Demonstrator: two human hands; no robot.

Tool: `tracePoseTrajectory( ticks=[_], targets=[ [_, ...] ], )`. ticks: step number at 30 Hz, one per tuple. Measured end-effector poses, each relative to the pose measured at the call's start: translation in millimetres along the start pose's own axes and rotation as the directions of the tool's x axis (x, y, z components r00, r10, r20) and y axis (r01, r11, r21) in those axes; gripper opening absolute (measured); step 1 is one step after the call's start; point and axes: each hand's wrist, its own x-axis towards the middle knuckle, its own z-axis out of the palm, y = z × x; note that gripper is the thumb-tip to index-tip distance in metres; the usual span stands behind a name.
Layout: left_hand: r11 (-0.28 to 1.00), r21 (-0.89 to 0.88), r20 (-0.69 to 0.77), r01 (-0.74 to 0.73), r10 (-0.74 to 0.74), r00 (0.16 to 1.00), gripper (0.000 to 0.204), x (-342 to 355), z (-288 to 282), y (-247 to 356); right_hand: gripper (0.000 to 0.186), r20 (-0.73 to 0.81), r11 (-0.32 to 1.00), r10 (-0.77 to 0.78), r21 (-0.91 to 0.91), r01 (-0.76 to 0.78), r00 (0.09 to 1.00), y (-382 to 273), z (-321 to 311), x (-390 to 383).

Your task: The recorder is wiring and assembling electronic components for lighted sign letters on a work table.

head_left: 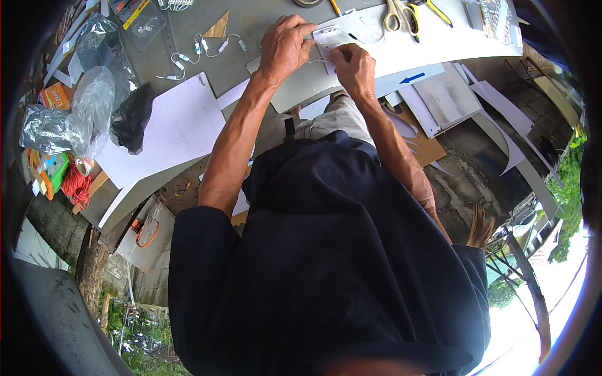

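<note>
From where I stand, the grey table carries the work close to its near edge, so anything that slips could land in the person's lap. The large white sheet might shift if a forearm leans on it. Scissors lie just beyond the right hand, and a careless sweep could knock them. The chain of small modules trails off to the left; a snag or hard tug there might strain its thin wire.

As for the hands, the left hand is curled, little open, fingertips touching the edge of the small white piece, which lies between both hands above the sheet. The right is bunched tighter, thumb and forefinger close together by the wire; whether they grip it I cannot tell.
</note>
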Motion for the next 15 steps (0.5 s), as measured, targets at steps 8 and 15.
tracePoseTrajectory(
  ticks=[8,15],
  targets=[
    [0.999,-0.044,-0.107,-0.007,0.003,0.994,0.030,-6,3,1,0.030,-0.106,1.000,0.007,0.006,-0.007,0.994,-5,15,1],
    [0.996,-0.079,-0.103,0.050,-0.058,0.993,0.032,-11,7,-4,0.029,-0.189,0.999,0.037,-0.032,-0.044,0.981,-14,24,-4]
  ],
)
